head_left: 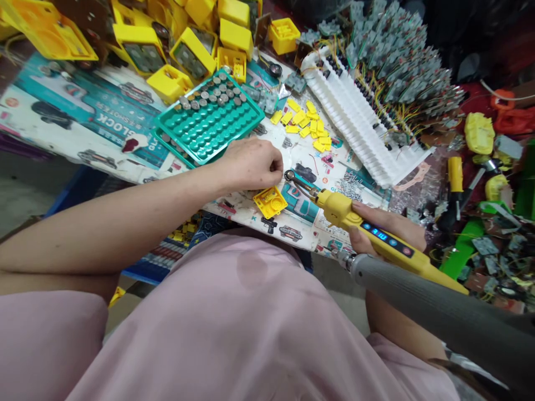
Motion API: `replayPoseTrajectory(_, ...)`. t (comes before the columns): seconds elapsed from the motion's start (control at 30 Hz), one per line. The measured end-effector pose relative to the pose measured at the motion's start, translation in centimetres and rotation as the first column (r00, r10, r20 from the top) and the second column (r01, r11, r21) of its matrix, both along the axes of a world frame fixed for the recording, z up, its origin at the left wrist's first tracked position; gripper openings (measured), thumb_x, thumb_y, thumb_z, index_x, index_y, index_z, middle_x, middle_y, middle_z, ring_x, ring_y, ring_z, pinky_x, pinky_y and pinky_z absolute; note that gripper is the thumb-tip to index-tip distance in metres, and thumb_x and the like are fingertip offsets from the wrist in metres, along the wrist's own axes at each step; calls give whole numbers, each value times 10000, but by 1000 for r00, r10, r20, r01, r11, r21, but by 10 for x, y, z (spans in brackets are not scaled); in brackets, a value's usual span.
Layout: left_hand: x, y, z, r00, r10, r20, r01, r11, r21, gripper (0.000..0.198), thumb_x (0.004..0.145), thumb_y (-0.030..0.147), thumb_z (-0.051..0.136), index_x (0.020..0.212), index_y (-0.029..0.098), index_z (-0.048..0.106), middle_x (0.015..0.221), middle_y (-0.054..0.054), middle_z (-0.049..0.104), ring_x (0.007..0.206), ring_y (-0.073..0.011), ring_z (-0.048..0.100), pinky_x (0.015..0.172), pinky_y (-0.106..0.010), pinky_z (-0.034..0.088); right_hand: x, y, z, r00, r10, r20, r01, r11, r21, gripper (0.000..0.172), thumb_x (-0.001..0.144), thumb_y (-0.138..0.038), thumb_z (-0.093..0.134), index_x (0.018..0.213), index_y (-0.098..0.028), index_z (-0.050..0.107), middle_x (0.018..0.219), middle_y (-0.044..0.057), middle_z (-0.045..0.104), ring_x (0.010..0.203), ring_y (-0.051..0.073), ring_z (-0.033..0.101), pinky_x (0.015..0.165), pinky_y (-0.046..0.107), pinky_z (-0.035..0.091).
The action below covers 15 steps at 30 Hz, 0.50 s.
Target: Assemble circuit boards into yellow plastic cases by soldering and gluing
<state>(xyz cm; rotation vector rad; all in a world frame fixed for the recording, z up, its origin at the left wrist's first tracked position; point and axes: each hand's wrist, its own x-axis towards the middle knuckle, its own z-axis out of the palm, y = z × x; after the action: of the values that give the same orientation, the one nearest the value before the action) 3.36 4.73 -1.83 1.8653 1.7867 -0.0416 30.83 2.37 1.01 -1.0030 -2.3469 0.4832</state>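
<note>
My right hand point(388, 225) is wrapped around a yellow soldering iron point(378, 236) with a lit blue display. Its metal shaft points left, and a small round shiny piece point(288, 175) shows at the tip, just beside my left hand point(254, 164). The left fingers are curled closed; whatever they pinch is hidden. Just below that hand lies a small open yellow plastic case point(270, 201). A long grey cylindrical tool with a metal tip point(401, 284) crosses in front of my right forearm.
A teal ridged tray point(209, 133) partly filled with button cells is behind my left wrist. Small yellow pieces point(303, 120) lie in the middle, beside a white ridged rack point(346, 117) and many grey wired parts point(401, 61). Yellow cases point(192, 53) pile up at the back left.
</note>
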Motion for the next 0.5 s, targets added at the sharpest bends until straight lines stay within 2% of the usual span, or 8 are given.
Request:
replayPoseTrajectory(0.2,-2,-1,1,994,25,102,-23,999,-22,277,824,299,570,970,208,787,808,-32,750,811,-180,677,711,-257,447,-1,-1,-3,995,-71,-63,74,996,49,301,858,-309,682,1154,-264,715,844,0,760,672,131,697,634,247,557)
replayPoseTrajectory(0.37,-3,-2,-2,992,32,119,-33,999,3,267,818,301,580,967,211,782,794,-16,743,782,-168,670,670,-247,423,0,1,-3,999,-19,-37,19,1000,16,352,832,-288,715,1184,-269,706,884,3,772,680,127,703,640,241,565)
replayPoseTrajectory(0.5,-3,-3,-3,992,37,119,-39,999,13,262,809,305,583,958,218,780,781,-6,738,770,-151,668,664,-233,420,-1,-2,-7,992,-90,-91,95,994,50,295,828,-283,689,1119,-263,730,886,8,784,675,134,711,624,247,569)
